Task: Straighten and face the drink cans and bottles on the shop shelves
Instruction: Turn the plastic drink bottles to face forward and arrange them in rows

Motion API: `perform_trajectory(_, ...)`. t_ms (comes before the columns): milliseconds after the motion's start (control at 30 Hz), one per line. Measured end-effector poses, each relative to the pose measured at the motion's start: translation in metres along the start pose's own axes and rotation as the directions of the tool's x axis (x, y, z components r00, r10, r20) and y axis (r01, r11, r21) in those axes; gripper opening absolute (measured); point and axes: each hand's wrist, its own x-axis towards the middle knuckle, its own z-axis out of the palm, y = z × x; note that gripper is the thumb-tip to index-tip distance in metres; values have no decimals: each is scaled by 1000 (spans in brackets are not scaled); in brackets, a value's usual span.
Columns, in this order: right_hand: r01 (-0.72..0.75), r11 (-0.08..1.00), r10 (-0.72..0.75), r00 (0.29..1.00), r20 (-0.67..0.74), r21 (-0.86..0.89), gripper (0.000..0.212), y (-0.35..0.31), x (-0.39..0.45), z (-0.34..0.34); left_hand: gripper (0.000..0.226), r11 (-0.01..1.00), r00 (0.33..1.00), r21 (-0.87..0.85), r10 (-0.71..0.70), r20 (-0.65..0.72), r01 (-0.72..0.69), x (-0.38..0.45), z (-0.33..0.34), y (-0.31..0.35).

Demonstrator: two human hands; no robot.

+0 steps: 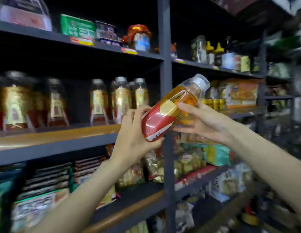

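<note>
Dark shelving unit (165,64) carries a row of gold-labelled bottles (119,98) on its middle shelf, in front of which one amber bottle (171,108) is held tilted, cap up-right, the left hand (133,140) curled round its red base and the right hand (201,121) gripping its upper body.

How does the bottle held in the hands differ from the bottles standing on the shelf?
The held bottle is tilted, cap up and right; the shelf bottles stand upright. The held bottle is off the shelf, between left hand and right hand. Both have amber liquid and gold-and-red labels.
</note>
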Motion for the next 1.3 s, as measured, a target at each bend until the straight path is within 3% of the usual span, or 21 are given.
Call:
perform_trajectory(133, -140, 988, 132, 986, -106, -68, 74, 7, -38, -120, 82, 988, 992, -134, -68, 110, 82, -2, 126, 57)
perform_trajectory(233, -311, 944, 286, 938, -194, -114, 66, 36, -66, -206, 82, 958, 961, -194, -169, 219, 212, -27, 229, 98)
perform_trajectory(400, -569, 815, 550, 703, -451, 109, 53, 145, -108, -328, 77, 893, 827, -202, -259, 499, 402, -89, 379, 125)
perform_trajectory(500, -629, 746, 636, 576, -513, 219, 73, 231, -132, -388, 70, 875, 669, -169, -209, 714, 453, -127, 454, 114)
perform_trajectory(533, -653, 734, 626, 545, -558, 185, 81, 261, -140, -406, 61, 868, 589, -162, -172, 790, 470, -139, 478, 109)
perform_trajectory(633, -711, 702, 464, 511, -724, -52, 77, 339, -165, -456, 33, 865, 349, -72, -123, 929, 497, -171, 554, 85)
perform_trajectory(733, -806, 561, 411, 469, -782, -188, 86, 402, -185, -508, 23, 833, 251, 10, -178, 951, 553, -204, 634, 61)
perform_trajectory(900, -899, 427, 497, 322, -806, -96, 94, 517, -224, -586, 30, 819, 63, 127, -195, 979, 559, -271, 757, 42)
perform_trajectory(1033, -930, 366, 521, 237, -820, -36, 96, 640, -258, -638, 34, 841, -12, 169, -190, 982, 514, -344, 866, 22)
perform_trajectory(1300, -954, 284, 555, 250, -794, -102, 83, 907, -306, -731, 38, 891, 31, 160, -191, 981, 424, -519, 1054, -22)
